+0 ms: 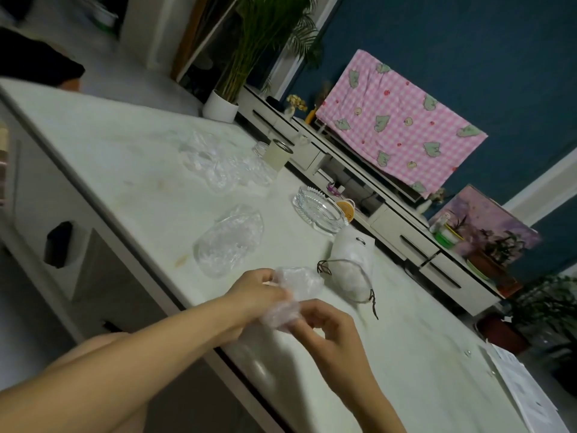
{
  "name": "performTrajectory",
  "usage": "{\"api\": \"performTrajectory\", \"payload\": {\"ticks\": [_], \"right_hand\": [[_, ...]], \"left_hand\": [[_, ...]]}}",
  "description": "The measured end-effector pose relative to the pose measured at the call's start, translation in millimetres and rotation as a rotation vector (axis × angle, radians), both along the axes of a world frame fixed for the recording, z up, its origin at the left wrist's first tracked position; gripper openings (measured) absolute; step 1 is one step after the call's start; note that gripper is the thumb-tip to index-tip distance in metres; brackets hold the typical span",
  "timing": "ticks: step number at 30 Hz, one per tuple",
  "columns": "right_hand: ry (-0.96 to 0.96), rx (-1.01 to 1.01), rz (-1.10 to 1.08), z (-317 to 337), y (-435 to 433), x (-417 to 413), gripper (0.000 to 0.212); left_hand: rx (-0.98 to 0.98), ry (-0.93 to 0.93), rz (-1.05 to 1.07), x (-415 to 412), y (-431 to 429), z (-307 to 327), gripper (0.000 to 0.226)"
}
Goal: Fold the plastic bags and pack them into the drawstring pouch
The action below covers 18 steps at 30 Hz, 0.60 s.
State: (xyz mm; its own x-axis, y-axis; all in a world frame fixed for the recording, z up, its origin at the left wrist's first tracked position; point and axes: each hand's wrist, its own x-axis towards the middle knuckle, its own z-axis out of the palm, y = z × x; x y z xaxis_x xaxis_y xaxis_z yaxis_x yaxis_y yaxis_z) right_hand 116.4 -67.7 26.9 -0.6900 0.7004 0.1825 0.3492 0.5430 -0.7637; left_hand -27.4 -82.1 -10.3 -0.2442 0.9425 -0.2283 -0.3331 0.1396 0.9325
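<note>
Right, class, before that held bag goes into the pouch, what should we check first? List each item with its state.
1. Grip: left hand and right hand both hold the plastic bag: ok.
2. Fold: the bag looks crumpled, not flat: not ok.
3. Reach: drawstring pouch lies near the hands on the table: ok.
4. Pouch mouth open: cannot tell.
5. Remaining: loose bags lie unfolded, with a farther heap: not ok.

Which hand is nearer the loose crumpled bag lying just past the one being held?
Left. The left hand is just on the near side of that loose bag; the right hand is farther off, beyond the held bag.
</note>
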Motion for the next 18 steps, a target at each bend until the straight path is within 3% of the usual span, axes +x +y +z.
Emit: {"api": "performTrajectory", "payload": {"ticks": [2, 6, 11, 14, 16, 18], "right_hand": [[-0.017, -0.221, -0.031, 6, 7, -3, 0.012], [-0.071, -0.268, -0.175, 5, 19, -10, 0.018], [-0.008, -0.227, -0.240, 3, 19, -8, 0.012], [0.067, -0.165, -0.348, -3, 26, 2, 0.054], [0.159, -0.343, -0.258, -3, 29, 4, 0.063], [0.274, -0.563, -0.139, -4, 28, 2, 0.049]], "left_hand": [[0.030, -0.018, 0.001, -2, 0, 2, 0.008], [0.080, -0.152, -0.146, -4, -5, 14, 0.021], [0.094, 0.213, -0.133, -5, -9, 12, 0.022], [0.112, 0.162, -0.099, -7, -8, 11, 0.009], [0.137, 0.115, -0.100, -7, -8, 12, 0.007], [0.146, 0.084, -0.110, -5, -9, 13, 0.013]]}}
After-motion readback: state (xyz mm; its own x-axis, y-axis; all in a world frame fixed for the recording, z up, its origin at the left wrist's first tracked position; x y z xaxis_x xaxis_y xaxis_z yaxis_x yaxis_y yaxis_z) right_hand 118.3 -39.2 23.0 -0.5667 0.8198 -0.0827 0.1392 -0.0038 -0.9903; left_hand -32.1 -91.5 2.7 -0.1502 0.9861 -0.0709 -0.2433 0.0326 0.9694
